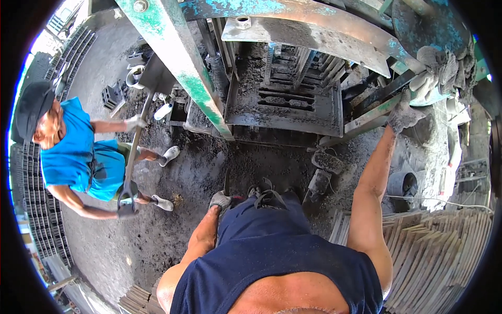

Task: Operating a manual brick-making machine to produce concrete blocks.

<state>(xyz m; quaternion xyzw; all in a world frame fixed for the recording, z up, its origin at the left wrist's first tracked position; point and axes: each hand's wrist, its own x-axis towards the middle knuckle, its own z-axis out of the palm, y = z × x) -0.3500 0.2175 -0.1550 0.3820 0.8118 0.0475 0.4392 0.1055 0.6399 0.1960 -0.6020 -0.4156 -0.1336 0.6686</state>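
Note:
A grey work glove covers my left hand [220, 200], which is low beside my left thigh. Its fingers are closed round a thin dark rod [227, 180] that stands up from it. My right arm reaches far out to the right, and the gloved right hand [403, 112] is closed against the green machine frame [374, 114]. What lies inside that grip is hidden. In front of me is a block-making machine with a metal mould bed [285, 119], its slots and edges coated in dark, crumbly mix. A pale metal plate [308, 39] spans above the bed.
At left, a co-worker in a blue shirt [78, 152] holds a long-handled shovel [137, 141] with both gloved hands. Stacked thin boards [434, 246] stand at right, near a grey bucket [401, 184]. Loose blocks [320, 181] lie by my feet. Worn gloves [442, 70] hang upper right.

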